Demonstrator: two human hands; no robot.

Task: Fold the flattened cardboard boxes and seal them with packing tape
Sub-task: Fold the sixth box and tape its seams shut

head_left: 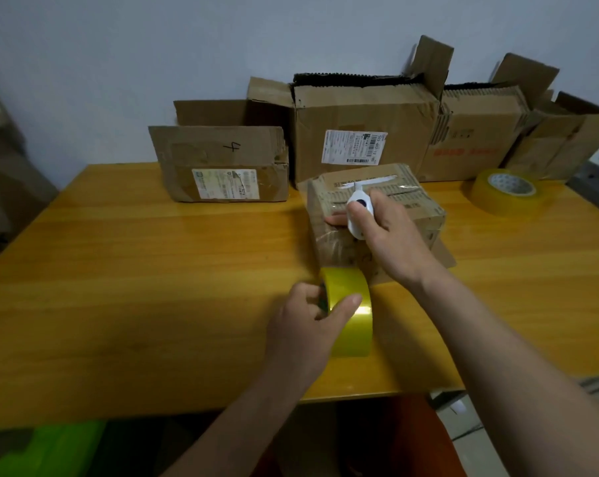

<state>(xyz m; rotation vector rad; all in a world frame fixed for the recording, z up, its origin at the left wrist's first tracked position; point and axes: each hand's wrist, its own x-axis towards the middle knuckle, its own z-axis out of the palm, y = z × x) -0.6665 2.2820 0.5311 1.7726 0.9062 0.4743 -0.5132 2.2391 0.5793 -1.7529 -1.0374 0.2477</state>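
Gripped in the left hand (pixel 305 325) is a yellow roll of packing tape (pixel 349 315), stood on its edge on the orange wooden table (pixel 153 270), with the thumb laid across its outer face and the fingers curled into its core. A small white plastic cutter (pixel 359 210) is held in the right hand (pixel 391 235), fingers wrapped round its body, and is set against the top of a small taped brown cardboard box (pixel 373 215) just beyond the roll, right of centre. A strip of clear tape is seen stretched from the roll up the near face of this box. Along the far edge, against the wall, several larger open cardboard boxes (pixel 363 132) are ranged, and a second yellowish tape roll (pixel 506 191) is lying flat at the far right
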